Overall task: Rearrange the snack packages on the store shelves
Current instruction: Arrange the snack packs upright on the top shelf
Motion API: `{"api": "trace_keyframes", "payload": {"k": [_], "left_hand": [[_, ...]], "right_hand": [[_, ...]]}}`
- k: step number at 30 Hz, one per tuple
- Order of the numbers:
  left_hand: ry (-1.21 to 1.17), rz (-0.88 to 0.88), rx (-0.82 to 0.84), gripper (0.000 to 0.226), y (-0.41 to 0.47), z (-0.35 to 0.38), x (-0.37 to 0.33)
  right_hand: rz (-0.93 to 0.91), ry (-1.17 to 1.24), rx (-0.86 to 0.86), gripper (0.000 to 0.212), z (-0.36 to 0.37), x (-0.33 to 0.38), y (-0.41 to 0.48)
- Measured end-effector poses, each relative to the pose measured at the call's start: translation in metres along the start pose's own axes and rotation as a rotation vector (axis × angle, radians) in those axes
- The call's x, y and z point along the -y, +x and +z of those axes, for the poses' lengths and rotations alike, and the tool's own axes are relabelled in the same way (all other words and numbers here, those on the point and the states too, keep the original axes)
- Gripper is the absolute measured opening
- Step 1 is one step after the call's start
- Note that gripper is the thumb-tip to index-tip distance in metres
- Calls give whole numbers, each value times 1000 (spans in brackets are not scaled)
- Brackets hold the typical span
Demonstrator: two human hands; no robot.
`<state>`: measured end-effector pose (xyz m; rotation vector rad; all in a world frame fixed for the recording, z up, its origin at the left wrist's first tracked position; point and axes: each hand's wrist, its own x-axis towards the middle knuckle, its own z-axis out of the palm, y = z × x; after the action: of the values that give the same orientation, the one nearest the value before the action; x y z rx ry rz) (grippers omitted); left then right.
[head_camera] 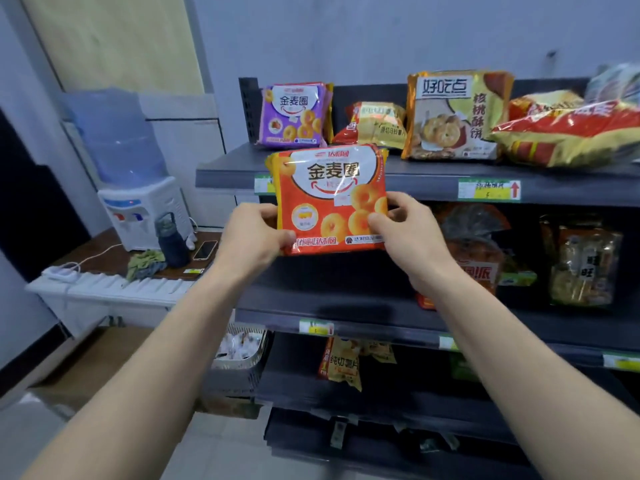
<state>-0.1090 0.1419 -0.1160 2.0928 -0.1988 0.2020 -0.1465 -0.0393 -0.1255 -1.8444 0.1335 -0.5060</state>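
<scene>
Both my hands hold a stack of orange ring-snack packages (332, 192) upright in front of the dark shelf unit, at the height of the top shelf's front edge (415, 181). My left hand (256, 237) grips the stack's lower left corner. My right hand (408, 230) pinches its lower right side. On the top shelf behind stand purple ring-snack packages (292, 114), a small yellow-red chip bag (372, 128), a gold walnut-cookie package (457, 116) and a big red-yellow bag (568, 136) lying flat.
The second shelf (346, 306) holds bread-like packs (474, 244) and rice-cracker packs (581, 265) at the right. Chip bags (341, 362) hang lower. A wire basket (239, 351) sits at the shelf's left. A side table carries a water dispenser (138, 206), bottle (171, 240) and phone (205, 250).
</scene>
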Motion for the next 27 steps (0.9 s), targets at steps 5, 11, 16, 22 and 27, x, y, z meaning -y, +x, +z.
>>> {"api": "trace_keyframes", "payload": {"k": [5, 11, 16, 22, 27], "left_hand": [[-55, 88, -71, 34, 35, -40, -25], [-59, 126, -112, 31, 104, -56, -20], [-44, 142, -125, 30, 162, -49, 1], [37, 122, -56, 26, 220, -43, 22], [93, 124, -54, 27, 255, -40, 31]], "right_hand": [[-102, 56, -52, 35, 23, 41, 42], [-177, -58, -79, 41, 63, 60, 96], [-196, -163, -116, 43, 93, 56, 140], [-83, -332, -129, 40, 122, 39, 194], [-44, -463, -132, 37, 132, 35, 224]]}}
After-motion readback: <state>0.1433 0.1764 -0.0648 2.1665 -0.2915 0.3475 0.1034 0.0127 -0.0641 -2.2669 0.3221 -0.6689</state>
